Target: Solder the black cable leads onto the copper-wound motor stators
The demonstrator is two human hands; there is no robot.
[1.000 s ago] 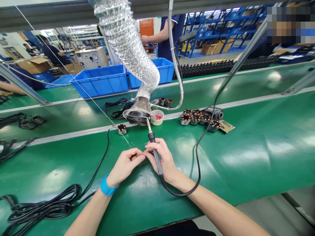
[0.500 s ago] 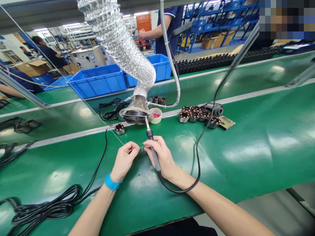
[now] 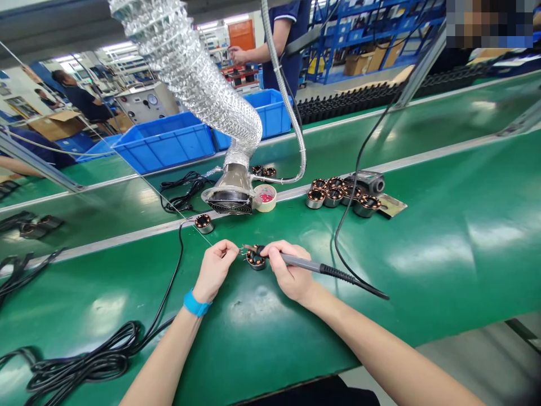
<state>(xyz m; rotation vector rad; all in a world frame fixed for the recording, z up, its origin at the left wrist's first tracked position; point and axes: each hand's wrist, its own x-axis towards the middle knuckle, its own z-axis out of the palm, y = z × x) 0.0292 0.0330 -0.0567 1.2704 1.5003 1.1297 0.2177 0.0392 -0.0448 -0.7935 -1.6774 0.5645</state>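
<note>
My right hand is closed around a grey soldering iron, which lies nearly level with its tip pointing left. Below the tip, a round motor part with copper windings rests on the green work surface. My left hand, just left of that part, has thumb and forefinger pinched; thin wire ends show at the fingertips, but what they grip is too small to make out. A blue band circles the left wrist.
A fume hood on a silver duct hangs ahead, beside a round tin. More wound parts stand at right. One sits left of the hood. Coiled black cable lies at lower left. Blue bins stand behind.
The iron has swung from upright, tip toward the hood, to nearly level with its tip at the left fingertips. My right hand has shifted right, uncovering the wound part.
</note>
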